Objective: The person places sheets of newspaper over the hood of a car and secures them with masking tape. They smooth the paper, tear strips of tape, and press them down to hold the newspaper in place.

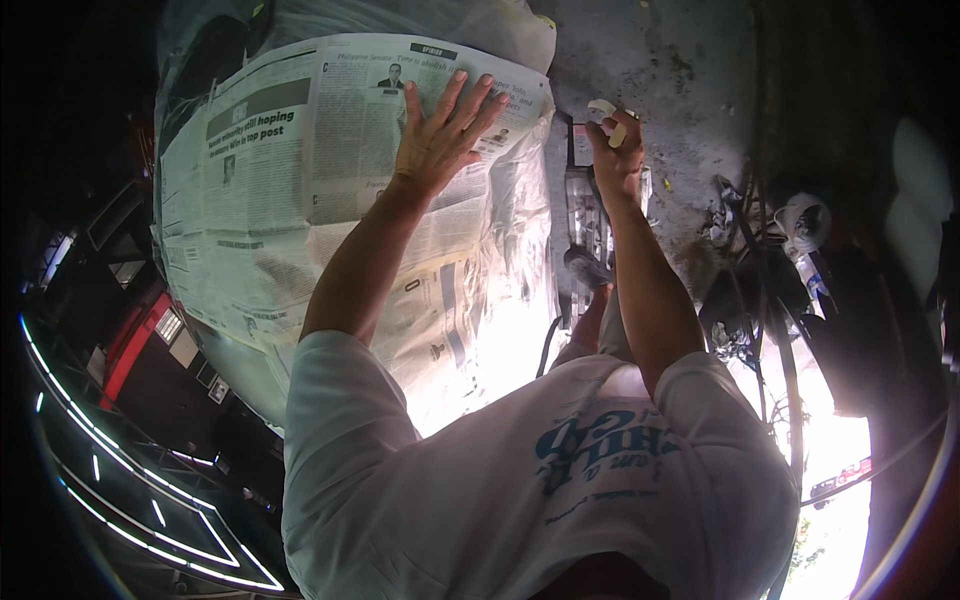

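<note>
My left hand (442,139) lies flat on sheets of newspaper (270,202), fingers spread and holding nothing. The newspaper covers the top of a large rounded body, and translucent plastic sheeting (517,195) hangs around its sides. What lies beneath cannot be seen. To the right of the paper's edge, my right hand (621,161) is raised above the floor. Its fingers grip a roll of pale tape (602,107), partly hidden by the hand.
Stained concrete floor (686,82) runs along the right side. A dark shoe (587,268) stands beside a slatted object (583,206). Farther right are dark metal bars (769,300) and a white round container (802,221). Bright light strips (97,427) appear at lower left.
</note>
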